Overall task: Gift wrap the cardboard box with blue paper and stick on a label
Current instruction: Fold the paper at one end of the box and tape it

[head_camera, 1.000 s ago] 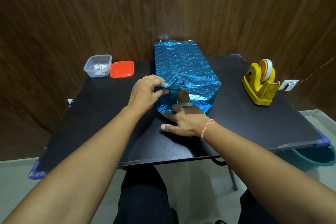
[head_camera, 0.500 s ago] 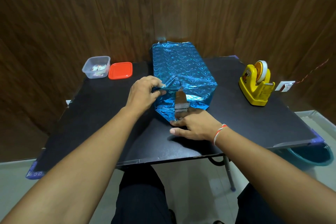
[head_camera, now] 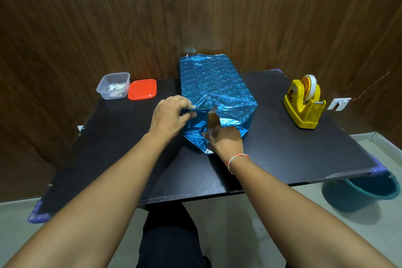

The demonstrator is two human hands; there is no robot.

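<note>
On the worktop (head_camera: 282,154), mid-back, sits the box (head_camera: 214,85), wrapped in blue paper (head_camera: 228,102) with a heart pattern. Its far end touches or nearly touches the wood wall. The near end is unfinished: paper flaps are loose and a strip of bare cardboard shows in the gap between them.

Left hand (head_camera: 168,117) is at the box's near-left corner, thumb and fingers curled, pinching a folded paper edge along the top rim. Right hand (head_camera: 226,140) is at the box's near end, low, on the bottom flap where it meets the worktop; fingers bent into the foil, gripping or pressing it, can't tell which. A red-white band sits on that wrist.

Left of the box, at the back edge: a clear tub (head_camera: 113,86) with small printed items inside, too small to read. A red lid (head_camera: 142,89) lies flat just beside the tub, on the box side.

Right of the box, well apart: a yellow tape dispenser (head_camera: 303,106) with a roll loaded.

A teal bucket (head_camera: 369,191) stands on the floor beyond the dispenser, under the worktop's near-right corner.
</note>
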